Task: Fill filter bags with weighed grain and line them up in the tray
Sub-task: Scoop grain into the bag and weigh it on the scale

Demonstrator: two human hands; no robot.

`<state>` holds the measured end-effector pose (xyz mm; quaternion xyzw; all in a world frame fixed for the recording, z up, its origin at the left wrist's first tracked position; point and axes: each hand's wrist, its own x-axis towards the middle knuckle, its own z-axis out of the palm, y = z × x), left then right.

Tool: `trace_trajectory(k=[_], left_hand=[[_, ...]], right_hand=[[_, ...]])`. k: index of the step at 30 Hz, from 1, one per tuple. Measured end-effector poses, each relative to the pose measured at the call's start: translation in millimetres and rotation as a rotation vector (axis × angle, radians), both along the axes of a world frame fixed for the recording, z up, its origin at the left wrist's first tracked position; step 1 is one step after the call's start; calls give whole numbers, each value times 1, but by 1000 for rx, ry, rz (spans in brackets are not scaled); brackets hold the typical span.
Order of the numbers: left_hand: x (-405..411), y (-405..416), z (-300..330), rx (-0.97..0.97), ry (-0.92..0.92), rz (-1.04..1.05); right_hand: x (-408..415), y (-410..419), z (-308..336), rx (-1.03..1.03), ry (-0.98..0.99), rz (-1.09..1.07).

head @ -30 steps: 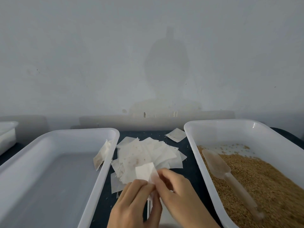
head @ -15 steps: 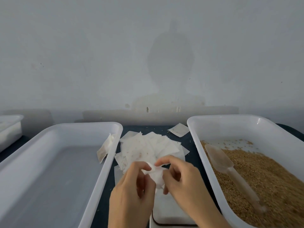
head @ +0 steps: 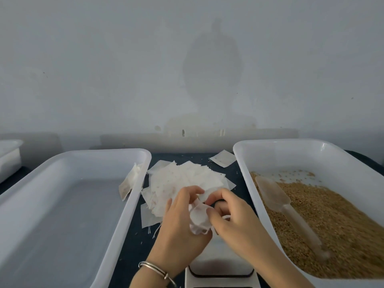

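My left hand (head: 178,221) and my right hand (head: 232,217) both pinch one white filter bag (head: 200,218) and spread its mouth apart above the small white scale (head: 220,265). Just behind my hands lies a loose pile of empty filter bags (head: 185,177) on the dark table. To the left stands a wide white tray (head: 104,204) with one filled bag (head: 129,182) leaning on its right inner wall. The white tray on the right (head: 245,163) holds brown grain (head: 332,221) with a translucent plastic scoop (head: 276,196) lying in it.
A single stray bag (head: 223,157) lies at the back between the two trays. The corner of another white container (head: 9,156) shows at the far left. A grey wall rises right behind the table.
The flat bag I held has been pulled open between both hands. My hands have shifted slightly toward me, above the scale, which has come further into view.
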<state>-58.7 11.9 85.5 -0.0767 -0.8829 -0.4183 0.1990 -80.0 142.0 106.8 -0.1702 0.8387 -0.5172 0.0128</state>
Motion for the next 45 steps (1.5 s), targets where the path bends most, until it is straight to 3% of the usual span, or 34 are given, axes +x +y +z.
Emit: trace_trajectory(k=[3, 6, 8, 10, 11, 13, 20, 26, 29, 32, 38, 45], left_hand=[[-4, -2, -1, 97, -59, -49], [-4, -2, -3, 165, -78, -69], [-3, 1, -4, 243, -75, -90], [-2, 7, -2, 334, -65, -134], [-2, 9, -2, 368, -59, -152], [-2, 13, -2, 395, -51, -150], [1, 14, -3, 453, -48, -131], [2, 8, -1, 471, -15, -108], [3, 11, -1, 480, -14, -112], [4, 12, -2, 491, -15, -119], [6, 9, -3, 483, -15, -116], [7, 8, -4, 480, -28, -110]], right_hand=[[0, 16, 7, 43, 28, 31], [-19, 68, 18, 142, 136, -153], [-43, 114, 20, 544, 148, -287], [-66, 148, 8, 1005, -72, -264], [-75, 156, -2, 1137, -203, -194], [-85, 159, -22, 1191, -354, -98], [-100, 168, -22, 1050, -265, -163], [-119, 246, 25, 1471, -98, -429], [-123, 267, 22, 1580, -99, -478], [-117, 272, 4, 1528, -143, -410], [-103, 238, -2, 1151, -346, -209], [-97, 215, -25, 786, -467, -164]])
